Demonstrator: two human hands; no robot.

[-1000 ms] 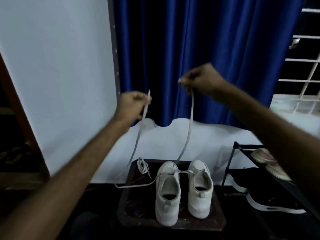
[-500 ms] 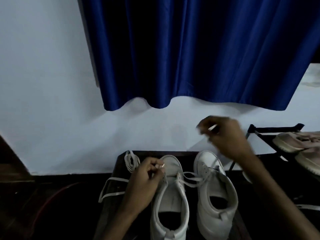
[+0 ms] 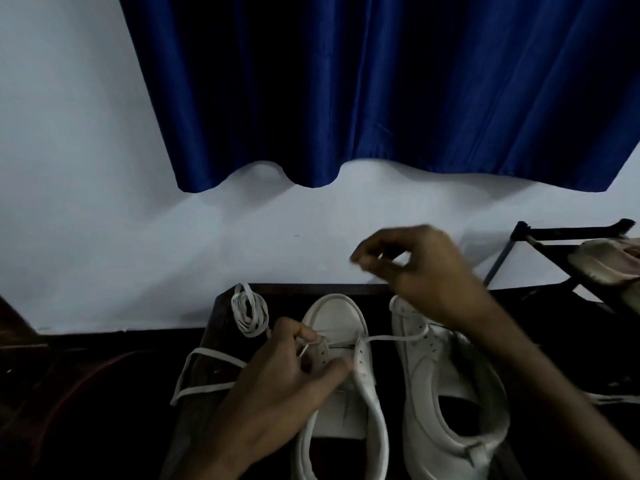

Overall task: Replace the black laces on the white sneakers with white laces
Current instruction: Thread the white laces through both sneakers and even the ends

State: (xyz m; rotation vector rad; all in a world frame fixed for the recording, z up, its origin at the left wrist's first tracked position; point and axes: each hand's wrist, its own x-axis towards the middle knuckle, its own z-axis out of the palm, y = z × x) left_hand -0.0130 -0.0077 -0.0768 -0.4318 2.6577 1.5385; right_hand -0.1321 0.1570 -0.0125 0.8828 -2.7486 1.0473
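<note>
Two white sneakers stand side by side on a dark wooden stool [image 3: 221, 306], toes toward the wall. A white lace [image 3: 391, 338] runs across the lowest eyelets of the left sneaker [image 3: 341, 403]. My left hand [image 3: 280, 382] pinches one end of that lace at the left eyelet row. My right hand [image 3: 419, 271] hovers above the toe of the right sneaker [image 3: 446, 393], fingers pinched on the lace's other end, which is blurred. A second white lace [image 3: 251, 311] lies coiled at the stool's back left. No black lace is visible.
A loose loop of the white lace [image 3: 197, 372] hangs over the stool's left edge. A black shoe rack [image 3: 540, 233] with a pinkish shoe [image 3: 606, 261] stands at the right. A white wall and a blue curtain [image 3: 346, 91] are behind.
Both hands came down from holding the lace ends high in front of the curtain. The left hand now rests on the left sneaker's eyelets, and the view has tilted down closer to the shoes.
</note>
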